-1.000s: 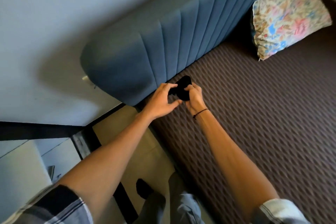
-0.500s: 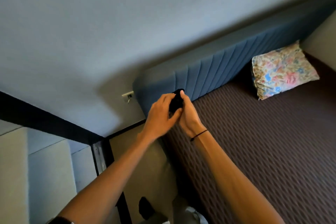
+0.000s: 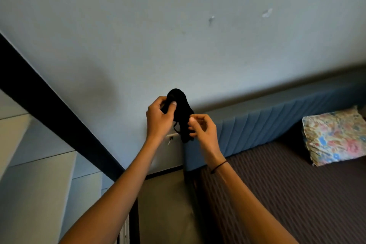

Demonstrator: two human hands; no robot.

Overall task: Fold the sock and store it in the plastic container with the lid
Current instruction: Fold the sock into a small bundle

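Note:
A small black sock hangs in the air in front of the pale wall, held between both hands. My left hand pinches its upper rounded end with thumb and fingers. My right hand grips its lower part, where a thin loose edge dangles. The sock is stretched out lengthwise, top left to bottom right. No plastic container or lid shows in this view.
A bed with a brown patterned cover fills the lower right, with a blue padded headboard against the wall and a floral pillow on it. A wall socket sits behind my hands. A dark beam crosses the left.
The view has tilted up toward the wall. My hands have risen and pulled apart, and the bunched sock is now drawn out long between them.

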